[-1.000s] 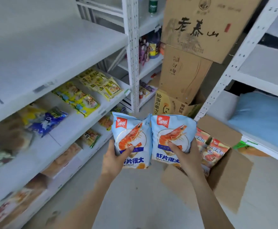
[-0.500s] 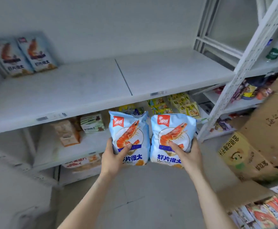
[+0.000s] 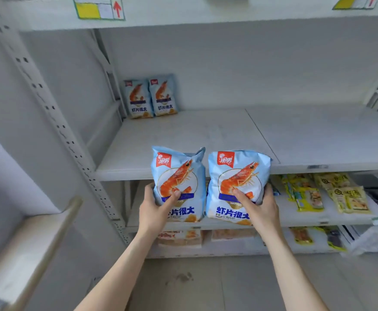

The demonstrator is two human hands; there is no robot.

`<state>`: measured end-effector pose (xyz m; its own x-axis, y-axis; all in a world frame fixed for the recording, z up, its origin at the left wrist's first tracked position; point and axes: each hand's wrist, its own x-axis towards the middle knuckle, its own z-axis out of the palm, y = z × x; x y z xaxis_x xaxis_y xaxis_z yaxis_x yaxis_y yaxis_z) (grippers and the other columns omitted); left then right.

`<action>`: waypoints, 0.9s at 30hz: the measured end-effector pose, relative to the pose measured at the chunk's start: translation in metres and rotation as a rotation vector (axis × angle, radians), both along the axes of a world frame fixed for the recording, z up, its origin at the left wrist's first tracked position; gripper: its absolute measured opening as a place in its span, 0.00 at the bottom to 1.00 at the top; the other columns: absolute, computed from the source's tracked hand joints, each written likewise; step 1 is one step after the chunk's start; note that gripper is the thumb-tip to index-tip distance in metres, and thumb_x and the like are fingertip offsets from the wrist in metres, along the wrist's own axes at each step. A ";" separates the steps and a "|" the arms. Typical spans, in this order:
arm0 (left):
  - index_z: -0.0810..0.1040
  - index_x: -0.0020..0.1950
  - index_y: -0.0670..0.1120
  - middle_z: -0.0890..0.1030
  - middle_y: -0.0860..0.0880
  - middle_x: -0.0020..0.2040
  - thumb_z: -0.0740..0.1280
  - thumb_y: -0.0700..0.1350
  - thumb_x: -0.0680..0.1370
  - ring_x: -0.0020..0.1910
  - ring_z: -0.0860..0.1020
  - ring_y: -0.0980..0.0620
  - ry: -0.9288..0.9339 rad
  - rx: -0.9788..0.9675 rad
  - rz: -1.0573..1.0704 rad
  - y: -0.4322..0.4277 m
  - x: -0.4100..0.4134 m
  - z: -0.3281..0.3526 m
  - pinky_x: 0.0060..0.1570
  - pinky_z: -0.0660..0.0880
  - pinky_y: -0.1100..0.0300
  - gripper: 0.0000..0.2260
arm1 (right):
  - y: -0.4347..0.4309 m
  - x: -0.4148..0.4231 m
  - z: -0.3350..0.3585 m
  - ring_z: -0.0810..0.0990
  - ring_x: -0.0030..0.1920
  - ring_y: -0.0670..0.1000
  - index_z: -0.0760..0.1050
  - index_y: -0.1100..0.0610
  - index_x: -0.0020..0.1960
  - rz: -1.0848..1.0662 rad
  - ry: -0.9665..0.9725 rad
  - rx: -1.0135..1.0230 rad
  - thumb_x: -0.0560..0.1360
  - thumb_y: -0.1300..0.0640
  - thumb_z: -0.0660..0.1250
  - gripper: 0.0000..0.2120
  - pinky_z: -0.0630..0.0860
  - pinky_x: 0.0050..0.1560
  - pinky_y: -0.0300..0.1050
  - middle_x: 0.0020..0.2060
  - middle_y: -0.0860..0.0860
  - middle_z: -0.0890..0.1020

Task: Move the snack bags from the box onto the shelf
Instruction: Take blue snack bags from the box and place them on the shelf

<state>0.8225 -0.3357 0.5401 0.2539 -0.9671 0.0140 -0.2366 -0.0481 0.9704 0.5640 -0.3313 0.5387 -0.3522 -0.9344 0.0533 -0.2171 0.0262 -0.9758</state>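
I hold two light-blue shrimp-chip bags upright, side by side, just in front of the white shelf [image 3: 206,135] edge. My left hand [image 3: 155,209] grips the left snack bag [image 3: 179,176] from its lower left. My right hand [image 3: 259,209] grips the right snack bag [image 3: 237,176] from its lower right. Two more bags of the same kind [image 3: 151,97] stand against the wall at the shelf's back left corner. The box is out of view.
A perforated white upright [image 3: 55,122] runs down the left side. The lower shelf holds yellow snack packets [image 3: 325,191] to the right. Another shelf board [image 3: 206,16] with a price tag hangs overhead. Grey floor lies below.
I have turned left from the box to face the shelf, carrying both bags with me. The shelf and its two stocked bags are now straight ahead and closer.
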 end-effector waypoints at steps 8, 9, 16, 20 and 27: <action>0.69 0.66 0.52 0.84 0.56 0.50 0.75 0.60 0.69 0.45 0.84 0.58 0.039 -0.092 0.117 -0.071 0.066 0.028 0.46 0.81 0.55 0.31 | -0.094 0.069 0.035 0.80 0.47 0.44 0.70 0.50 0.54 0.075 0.065 -0.082 0.67 0.45 0.77 0.22 0.76 0.46 0.46 0.45 0.39 0.80; 0.68 0.67 0.51 0.84 0.56 0.51 0.75 0.61 0.69 0.45 0.84 0.58 0.041 -0.095 0.128 -0.083 0.070 0.032 0.47 0.82 0.53 0.31 | -0.108 0.075 0.039 0.80 0.47 0.43 0.70 0.50 0.55 0.088 0.071 -0.089 0.67 0.45 0.76 0.23 0.76 0.46 0.46 0.45 0.40 0.80; 0.71 0.61 0.48 0.83 0.55 0.50 0.74 0.57 0.71 0.43 0.83 0.59 -0.015 -0.109 0.217 -0.180 0.099 0.049 0.37 0.80 0.65 0.25 | -0.218 0.112 0.056 0.79 0.45 0.42 0.69 0.52 0.56 0.150 0.075 -0.126 0.69 0.46 0.76 0.23 0.75 0.43 0.41 0.44 0.40 0.80; 0.71 0.59 0.49 0.82 0.53 0.50 0.74 0.58 0.71 0.43 0.82 0.58 -0.059 -0.107 0.256 -0.234 0.120 0.051 0.36 0.79 0.64 0.23 | -0.279 0.139 0.059 0.80 0.44 0.42 0.70 0.53 0.56 0.154 0.064 -0.122 0.68 0.45 0.76 0.24 0.76 0.42 0.42 0.43 0.40 0.80; 0.72 0.54 0.52 0.83 0.52 0.50 0.76 0.58 0.69 0.46 0.84 0.51 -0.024 -0.122 0.230 -0.332 0.168 0.051 0.46 0.82 0.50 0.21 | -0.371 0.184 0.056 0.82 0.48 0.49 0.71 0.51 0.55 0.105 0.031 -0.127 0.65 0.42 0.77 0.25 0.79 0.51 0.52 0.46 0.42 0.82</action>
